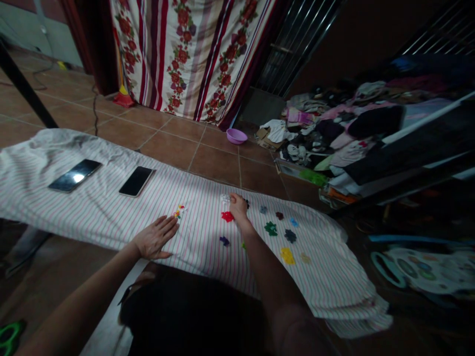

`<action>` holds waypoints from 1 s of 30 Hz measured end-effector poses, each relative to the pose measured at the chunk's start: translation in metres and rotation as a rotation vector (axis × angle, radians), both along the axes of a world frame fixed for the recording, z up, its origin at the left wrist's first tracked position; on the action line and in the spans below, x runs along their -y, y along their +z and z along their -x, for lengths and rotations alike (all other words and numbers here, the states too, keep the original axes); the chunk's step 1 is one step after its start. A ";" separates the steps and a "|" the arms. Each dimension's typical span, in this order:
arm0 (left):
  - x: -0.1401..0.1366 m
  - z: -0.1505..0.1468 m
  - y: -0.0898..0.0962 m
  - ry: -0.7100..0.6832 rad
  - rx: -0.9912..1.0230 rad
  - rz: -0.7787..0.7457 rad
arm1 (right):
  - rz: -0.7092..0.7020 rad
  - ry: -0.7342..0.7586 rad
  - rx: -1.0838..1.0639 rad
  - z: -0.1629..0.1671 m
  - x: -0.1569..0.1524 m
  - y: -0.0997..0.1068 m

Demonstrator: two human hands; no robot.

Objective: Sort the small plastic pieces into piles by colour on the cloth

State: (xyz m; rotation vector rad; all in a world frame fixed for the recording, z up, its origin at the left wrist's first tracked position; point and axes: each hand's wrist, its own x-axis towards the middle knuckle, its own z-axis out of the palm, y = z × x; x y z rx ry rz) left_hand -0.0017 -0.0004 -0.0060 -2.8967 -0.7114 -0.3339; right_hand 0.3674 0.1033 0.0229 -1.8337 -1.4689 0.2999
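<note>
My left hand [158, 238] lies flat on the striped cloth, fingers stretched out and holding nothing. Just past its fingertips sits a small cluster of mixed red, yellow, green and white pieces [179, 211]. My right hand [238, 205] reaches to a pile of white pieces [225, 199], its fingers closed at the pile's edge; anything between them is too small to make out. Close below it is a red pile [227, 216], and a black pile [247, 203] is partly hidden behind the hand. A dark purple pile [224, 241] lies nearer to me.
Small piles, including green [270, 228], dark grey [290, 236] and yellow [287, 255], lie to the right on the cloth [200, 198]. Two phones, one black-screened [136, 181] and one reflecting light [75, 175], rest at left. A purple basin [236, 136] stands on the floor.
</note>
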 end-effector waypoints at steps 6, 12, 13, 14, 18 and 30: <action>0.000 -0.001 0.003 0.006 0.000 0.008 | -0.087 0.185 0.018 0.049 0.023 0.015; 0.000 -0.001 0.002 0.003 0.005 -0.016 | 0.015 0.456 -0.045 0.113 0.056 0.011; 0.000 -0.001 0.002 0.005 0.004 -0.019 | 0.035 0.486 -0.048 0.122 0.060 0.010; 0.001 -0.001 0.001 0.009 0.002 -0.023 | 0.054 0.510 -0.048 0.130 0.064 0.008; 0.001 -0.001 -0.001 0.012 -0.007 -0.025 | 0.104 0.558 -0.036 0.157 0.074 0.001; 0.001 -0.001 -0.002 0.012 -0.012 -0.035 | 0.070 0.507 0.131 0.177 0.082 -0.009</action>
